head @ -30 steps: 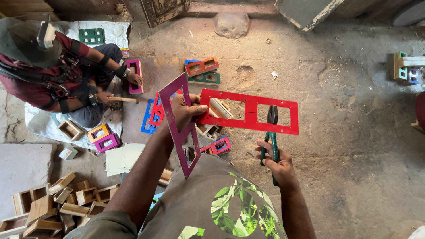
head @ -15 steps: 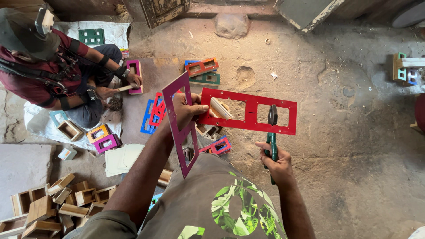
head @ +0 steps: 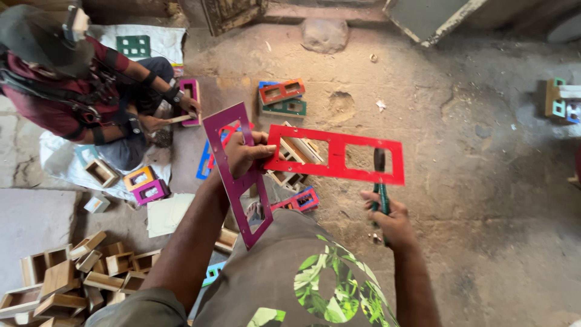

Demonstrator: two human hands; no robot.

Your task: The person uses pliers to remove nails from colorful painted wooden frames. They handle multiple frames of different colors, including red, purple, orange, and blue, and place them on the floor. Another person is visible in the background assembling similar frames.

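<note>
Overhead, left hand (head: 245, 154) clasps red panel (head: 336, 154) and purple panel (head: 233, 172); right hand (head: 390, 218) grips pliers (head: 380, 181).

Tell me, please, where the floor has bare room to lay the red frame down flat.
Bare dirt floor lies right of the red frame, short of the small blocks at the right edge. The concrete slab at left is bare too. It is crowded under the left hand, where painted frames lie, and around the unpainted wooden boxes at lower left.

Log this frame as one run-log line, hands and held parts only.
left hand: grips red frame and purple frame | right hand: holds green-handled tool at red frame's lower edge | floor: dirt
</note>
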